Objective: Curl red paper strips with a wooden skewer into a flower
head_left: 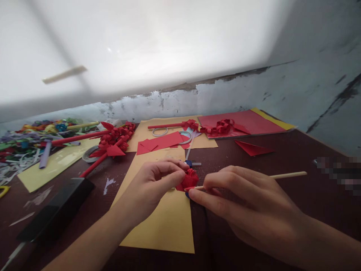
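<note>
**Red paper flower point(188, 181) and pale stick point(289, 175), held together**

Nearest me, my right hand point(251, 199) grips the stick, thumb and fingers closed on it near its left end; the rest runs behind my knuckles and shows again to the right. My left hand point(152, 184) pinches the flower's left side between thumb and fingers. The flower sits right between my 2 hands, with the stick's end at the red paper on its lower right; whether they are attached, I can't tell.

I judge the step in hand to be working red paper onto the stick's end. The next move seems to call for a steady left pinch, light enough to spare the petals, while my right fingers keep the stick in line.

Under my hands lies a tan paper strip point(160, 226), with a black block point(58, 209) to its left. Just past the flower is something blue point(188, 163), too hidden to name. Farther off, I see red paper pieces point(166, 142) and, to the left, 2 red stems point(81, 138) with curled red paper. Behind everything stands a peeling wall point(169, 103).
</note>
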`<action>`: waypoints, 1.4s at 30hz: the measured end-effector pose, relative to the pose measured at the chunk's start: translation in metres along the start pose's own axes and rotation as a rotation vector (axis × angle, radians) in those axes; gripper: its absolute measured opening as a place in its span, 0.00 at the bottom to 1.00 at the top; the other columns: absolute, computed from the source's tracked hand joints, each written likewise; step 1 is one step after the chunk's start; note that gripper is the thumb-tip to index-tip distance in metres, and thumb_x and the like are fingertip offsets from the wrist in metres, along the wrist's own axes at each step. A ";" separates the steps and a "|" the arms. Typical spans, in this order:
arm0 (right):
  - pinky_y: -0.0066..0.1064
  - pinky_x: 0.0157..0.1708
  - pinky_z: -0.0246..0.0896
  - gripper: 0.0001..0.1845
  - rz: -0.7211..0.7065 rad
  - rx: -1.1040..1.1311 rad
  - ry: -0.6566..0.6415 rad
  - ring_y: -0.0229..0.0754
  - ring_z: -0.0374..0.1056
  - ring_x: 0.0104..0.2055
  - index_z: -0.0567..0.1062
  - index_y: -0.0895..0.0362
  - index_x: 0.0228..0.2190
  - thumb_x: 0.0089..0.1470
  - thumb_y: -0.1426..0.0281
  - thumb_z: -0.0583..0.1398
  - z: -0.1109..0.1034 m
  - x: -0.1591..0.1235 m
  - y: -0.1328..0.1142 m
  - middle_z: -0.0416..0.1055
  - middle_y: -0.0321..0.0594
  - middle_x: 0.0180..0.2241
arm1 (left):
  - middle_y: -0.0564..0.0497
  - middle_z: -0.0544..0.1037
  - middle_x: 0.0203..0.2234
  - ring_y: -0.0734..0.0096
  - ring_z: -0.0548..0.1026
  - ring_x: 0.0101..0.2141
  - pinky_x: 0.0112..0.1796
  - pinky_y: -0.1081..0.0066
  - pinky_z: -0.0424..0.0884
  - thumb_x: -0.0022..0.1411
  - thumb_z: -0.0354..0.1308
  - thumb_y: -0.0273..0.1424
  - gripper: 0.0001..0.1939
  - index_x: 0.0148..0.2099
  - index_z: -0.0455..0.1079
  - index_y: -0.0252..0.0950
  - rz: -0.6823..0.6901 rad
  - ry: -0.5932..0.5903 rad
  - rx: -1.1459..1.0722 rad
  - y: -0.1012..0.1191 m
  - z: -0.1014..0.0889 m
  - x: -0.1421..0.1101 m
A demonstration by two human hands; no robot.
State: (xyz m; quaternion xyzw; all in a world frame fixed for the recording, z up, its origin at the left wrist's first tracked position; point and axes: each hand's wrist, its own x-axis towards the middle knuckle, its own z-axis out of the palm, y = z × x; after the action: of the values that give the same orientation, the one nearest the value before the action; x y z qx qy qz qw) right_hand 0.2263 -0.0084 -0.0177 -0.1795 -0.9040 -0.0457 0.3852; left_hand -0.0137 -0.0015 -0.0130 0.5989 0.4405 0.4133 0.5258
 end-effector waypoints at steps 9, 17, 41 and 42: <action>0.32 0.36 0.65 0.18 -0.011 0.001 0.001 0.38 0.67 0.36 0.81 0.59 0.50 0.66 0.83 0.57 0.000 -0.001 0.000 0.76 0.40 0.39 | 0.47 0.81 0.46 0.58 0.76 0.49 0.52 0.65 0.68 0.67 0.65 0.37 0.13 0.31 0.82 0.38 0.004 0.031 0.105 0.005 0.003 0.000; 0.32 0.41 0.68 0.24 0.025 -0.044 0.033 0.39 0.71 0.39 0.76 0.54 0.57 0.63 0.84 0.58 -0.004 -0.002 -0.001 0.75 0.40 0.42 | 0.49 0.80 0.43 0.65 0.78 0.46 0.45 0.72 0.73 0.67 0.65 0.33 0.12 0.30 0.82 0.38 0.082 0.084 0.128 0.008 0.006 -0.002; 0.32 0.35 0.63 0.11 0.084 0.063 -0.005 0.39 0.67 0.35 0.80 0.59 0.44 0.63 0.81 0.62 0.005 -0.002 0.007 0.72 0.42 0.38 | 0.46 0.80 0.42 0.63 0.79 0.46 0.48 0.68 0.74 0.62 0.67 0.26 0.08 0.30 0.83 0.36 0.190 0.010 0.308 0.006 0.007 -0.005; 0.32 0.35 0.63 0.11 0.083 0.059 -0.004 0.39 0.67 0.35 0.80 0.59 0.44 0.63 0.81 0.62 0.005 -0.002 0.007 0.72 0.42 0.38 | 0.46 0.80 0.42 0.63 0.79 0.46 0.48 0.68 0.74 0.62 0.67 0.27 0.08 0.30 0.83 0.36 0.182 0.003 0.300 0.005 0.006 -0.005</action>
State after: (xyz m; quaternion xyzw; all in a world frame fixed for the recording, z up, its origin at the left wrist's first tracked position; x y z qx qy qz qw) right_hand 0.2267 -0.0018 -0.0229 -0.2056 -0.8975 -0.0025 0.3902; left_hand -0.0088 -0.0082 -0.0086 0.7073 0.4421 0.3897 0.3905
